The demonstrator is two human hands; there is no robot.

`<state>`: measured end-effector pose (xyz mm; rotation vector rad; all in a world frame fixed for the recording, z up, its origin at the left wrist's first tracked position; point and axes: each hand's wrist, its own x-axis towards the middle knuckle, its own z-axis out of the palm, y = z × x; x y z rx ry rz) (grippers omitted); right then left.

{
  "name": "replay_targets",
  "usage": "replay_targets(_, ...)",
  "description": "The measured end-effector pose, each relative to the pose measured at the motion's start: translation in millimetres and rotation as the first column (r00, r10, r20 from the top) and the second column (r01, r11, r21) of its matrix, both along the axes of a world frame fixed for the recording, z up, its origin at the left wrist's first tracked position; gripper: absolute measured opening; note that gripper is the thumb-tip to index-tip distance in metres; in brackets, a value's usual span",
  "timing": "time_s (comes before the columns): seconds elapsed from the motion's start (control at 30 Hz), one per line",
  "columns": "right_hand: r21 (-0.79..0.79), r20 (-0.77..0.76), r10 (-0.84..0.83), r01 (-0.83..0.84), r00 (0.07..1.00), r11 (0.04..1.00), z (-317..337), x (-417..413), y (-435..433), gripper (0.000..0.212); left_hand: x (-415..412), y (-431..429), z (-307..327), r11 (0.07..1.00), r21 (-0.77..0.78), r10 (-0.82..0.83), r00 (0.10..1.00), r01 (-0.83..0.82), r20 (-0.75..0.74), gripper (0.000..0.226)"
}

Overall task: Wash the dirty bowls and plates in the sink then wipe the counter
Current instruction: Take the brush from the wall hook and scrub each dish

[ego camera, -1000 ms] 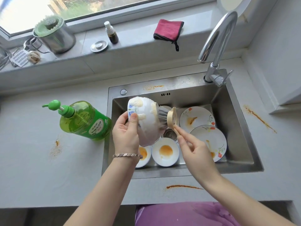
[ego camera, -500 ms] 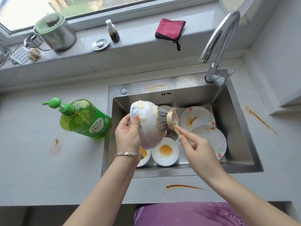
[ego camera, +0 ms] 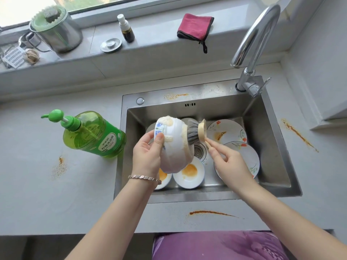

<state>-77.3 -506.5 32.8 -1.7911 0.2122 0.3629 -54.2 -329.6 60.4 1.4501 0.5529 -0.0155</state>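
Observation:
My left hand [ego camera: 147, 155] grips a white bowl [ego camera: 175, 151] with blue flowers by its rim, tilted on its side over the steel sink [ego camera: 270, 147], foam on its outside. My right hand [ego camera: 230, 163] pinches the wooden handle of a dish brush [ego camera: 196, 133], whose grey bristles press on the bowl's outer wall. Below lie two small saucers with orange sauce [ego camera: 190, 172] and two flowered plates [ego camera: 228, 132], [ego camera: 247, 156] with orange smears. Part of the left saucer is hidden by my wrist.
A green dish-soap pump bottle [ego camera: 93, 134] lies left of the sink. Orange stains mark the counter [ego camera: 60, 166], [ego camera: 212, 212], [ego camera: 298, 134]. A red cloth [ego camera: 194, 27], small spray bottle [ego camera: 126, 30], sink plug [ego camera: 111, 45] and steel pot [ego camera: 56, 29] sit on the sill. The tap [ego camera: 253, 40] arches at the back right.
The brush has stayed against the bowl's outer wall with only small shifts. The bowl has tipped slightly, and the view has moved a little.

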Motion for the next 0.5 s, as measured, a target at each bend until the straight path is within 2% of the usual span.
replay_targets(0.1,-0.072,-0.071,0.065,-0.070,0.995,0.995,-21.8,11.4,-6.4,0.033,-2.8,4.6,-8.6,0.999,-0.011,-0.049,0.998,0.049,-0.028,0.010)
replay_targets(0.2,-0.228,-0.249,0.151,-0.210,0.957,0.951,-52.3,12.5,-14.2,0.035,0.4,21.1,-26.9,0.999,0.031,-0.031,0.995,0.034,-0.100,0.011)
replay_targets(0.3,-0.388,-0.457,0.119,-0.318,0.881,0.865,-88.5,19.1,-19.8,0.047,2.3,40.0,-50.6,0.990,0.103,-0.074,0.983,0.093,-0.170,0.013)
replay_targets(0.33,-0.415,-0.493,0.106,-0.340,0.864,0.844,-101.4,22.9,-20.6,0.045,1.8,45.5,-59.3,0.982,0.134,-0.102,0.976,0.129,-0.193,0.014)
replay_targets(0.5,-0.479,-0.492,0.157,-0.417,0.856,0.773,-174.5,46.2,-9.6,0.004,-0.8,73.7,-104.5,0.931,0.250,-0.180,0.931,0.265,-0.318,0.017)
